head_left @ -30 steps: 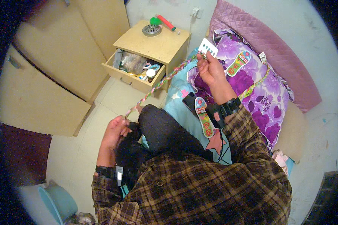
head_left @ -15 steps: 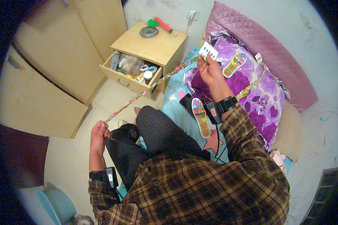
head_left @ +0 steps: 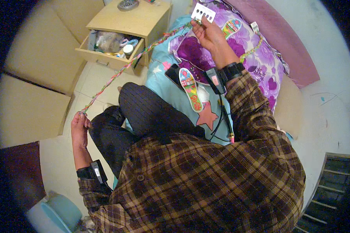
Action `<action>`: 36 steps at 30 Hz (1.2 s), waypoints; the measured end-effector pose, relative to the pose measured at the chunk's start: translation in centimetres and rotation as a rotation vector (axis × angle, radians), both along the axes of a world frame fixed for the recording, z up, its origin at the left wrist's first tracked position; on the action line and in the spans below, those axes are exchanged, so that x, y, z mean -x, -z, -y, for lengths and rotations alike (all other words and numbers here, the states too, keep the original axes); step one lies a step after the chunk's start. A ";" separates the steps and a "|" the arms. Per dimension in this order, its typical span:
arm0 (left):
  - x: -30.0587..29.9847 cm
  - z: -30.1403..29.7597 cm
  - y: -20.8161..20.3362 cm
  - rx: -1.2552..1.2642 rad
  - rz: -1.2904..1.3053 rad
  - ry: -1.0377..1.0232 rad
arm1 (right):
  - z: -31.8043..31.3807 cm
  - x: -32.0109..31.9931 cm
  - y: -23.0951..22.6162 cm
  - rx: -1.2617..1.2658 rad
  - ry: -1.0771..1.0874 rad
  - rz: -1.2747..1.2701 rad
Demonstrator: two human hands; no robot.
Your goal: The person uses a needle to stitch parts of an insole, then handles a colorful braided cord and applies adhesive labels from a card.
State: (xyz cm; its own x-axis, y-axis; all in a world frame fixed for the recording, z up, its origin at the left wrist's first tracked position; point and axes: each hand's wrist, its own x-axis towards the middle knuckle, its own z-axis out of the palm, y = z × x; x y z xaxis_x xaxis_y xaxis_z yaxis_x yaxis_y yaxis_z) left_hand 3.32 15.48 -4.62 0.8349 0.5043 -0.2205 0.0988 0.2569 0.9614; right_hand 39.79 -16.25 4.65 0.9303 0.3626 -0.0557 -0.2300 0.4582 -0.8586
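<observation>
A braided skein of multicoloured thread runs in a nearly straight diagonal between my two hands. My left hand, low at the left beside my knee, is closed on one end. The other end is pinched in the fingers of my right hand, above the purple pillow. A white card with a row of dark ovals sticks up at those fingers. Beyond my right hand lies a patterned insole. A second insole rests on the bed beside a dark phone.
Another green-yellow braid with a small white tag lies on the floral pillow. To the left stands a wooden nightstand, its filled drawer pulled out. A blue bucket is at lower left, wardrobe panels above it.
My hands have moved farther apart, and the braid between them is longer and straighter. The whole view has shifted, so the furniture and bed appear higher and farther left.
</observation>
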 end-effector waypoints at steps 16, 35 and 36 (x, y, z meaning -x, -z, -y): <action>-1.3 1.8 -0.5 0.038 -0.114 0.033 | 3.8 0.2 2.5 0.068 0.057 -0.128; -1.7 1.0 0.5 -0.030 -0.283 0.015 | 0.0 4.2 6.4 0.255 -0.189 -0.198; -2.1 1.0 0.5 -0.044 -0.330 0.001 | -0.5 4.1 7.7 0.273 -0.241 -0.206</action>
